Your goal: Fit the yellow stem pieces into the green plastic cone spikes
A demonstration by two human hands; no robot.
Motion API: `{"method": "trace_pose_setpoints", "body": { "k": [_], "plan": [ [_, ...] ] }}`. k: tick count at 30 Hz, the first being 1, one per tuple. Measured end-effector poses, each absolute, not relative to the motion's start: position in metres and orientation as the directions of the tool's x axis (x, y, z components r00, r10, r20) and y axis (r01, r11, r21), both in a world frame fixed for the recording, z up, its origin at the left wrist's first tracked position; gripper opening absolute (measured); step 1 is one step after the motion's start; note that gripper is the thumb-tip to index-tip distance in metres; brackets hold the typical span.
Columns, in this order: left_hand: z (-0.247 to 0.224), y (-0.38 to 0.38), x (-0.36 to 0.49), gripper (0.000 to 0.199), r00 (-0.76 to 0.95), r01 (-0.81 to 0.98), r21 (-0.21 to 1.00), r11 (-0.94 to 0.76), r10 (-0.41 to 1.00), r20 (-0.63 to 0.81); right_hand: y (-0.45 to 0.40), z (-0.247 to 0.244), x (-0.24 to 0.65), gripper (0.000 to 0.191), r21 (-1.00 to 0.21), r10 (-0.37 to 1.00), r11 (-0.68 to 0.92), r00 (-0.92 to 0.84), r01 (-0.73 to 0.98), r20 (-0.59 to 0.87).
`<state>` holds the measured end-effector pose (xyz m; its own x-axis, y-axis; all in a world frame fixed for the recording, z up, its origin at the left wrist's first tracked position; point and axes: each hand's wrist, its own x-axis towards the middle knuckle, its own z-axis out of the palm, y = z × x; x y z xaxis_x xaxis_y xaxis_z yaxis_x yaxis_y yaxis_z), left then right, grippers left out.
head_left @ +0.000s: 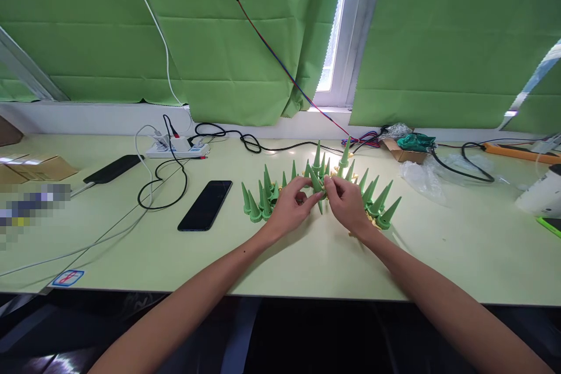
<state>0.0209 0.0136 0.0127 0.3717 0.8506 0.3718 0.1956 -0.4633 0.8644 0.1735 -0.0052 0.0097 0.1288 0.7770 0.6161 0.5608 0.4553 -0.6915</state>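
Note:
Between the thumb and fingers of my left hand [290, 205] is a green cone [316, 182], its pointed end tilted up to the left. My right hand [347, 203] is closed in a pinch right beside the cone's base; what its fingertips hold is too small and covered to make out. Several green cones [255, 210] stand on the table left of my left hand. More green cones [385, 215] are grouped to the right, and a further row [345, 158] rises behind my hands. Small yellowish pieces [374, 222] show among the right-hand cones, partly hidden by my right wrist.
A black phone [205, 205] lies left of the cones on the pale table [280, 269]. Farther left are a power strip [177, 149], a dark power bank [113, 169] and looping cables. At the back right sit a small cardboard box [403, 152] and clear plastic bags [423, 181].

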Motion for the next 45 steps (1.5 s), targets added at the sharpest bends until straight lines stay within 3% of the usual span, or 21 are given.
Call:
{"method": "trace_pose_setpoints", "body": {
  "k": [8, 14, 19, 29, 45],
  "plan": [
    [0.015, 0.013, 0.020, 0.039, 0.367, 0.117, 0.951, -0.287, 0.902, 0.227, -0.008, 0.011, 0.175, 0.040, -0.756, 0.771, 0.448, 0.221, 0.478, 0.597],
    [0.020, 0.014, 0.021, 0.059, 0.535, -0.026, 0.999, -0.024, 0.844, 0.035, -0.007, 0.007, 0.176, 0.036, -0.760, 0.796, 0.497, 0.129, 0.418, 0.592],
    [0.019, 0.016, 0.021, 0.057, 0.585, -0.115, 0.992, 0.059, 0.811, 0.020, -0.009, 0.008, 0.175, 0.032, -0.745, 0.805, 0.527, 0.041, 0.408, 0.592],
    [0.021, 0.013, 0.020, 0.051, 0.576, -0.072, 0.997, -0.006, 0.816, 0.047, -0.010, 0.011, 0.175, 0.034, -0.734, 0.804, 0.523, 0.037, 0.433, 0.594],
    [0.021, 0.010, 0.015, 0.033, 0.489, 0.149, 0.929, -0.338, 0.842, 0.228, -0.007, 0.012, 0.176, 0.044, -0.700, 0.809, 0.483, 0.038, 0.527, 0.587]
  ]
}}
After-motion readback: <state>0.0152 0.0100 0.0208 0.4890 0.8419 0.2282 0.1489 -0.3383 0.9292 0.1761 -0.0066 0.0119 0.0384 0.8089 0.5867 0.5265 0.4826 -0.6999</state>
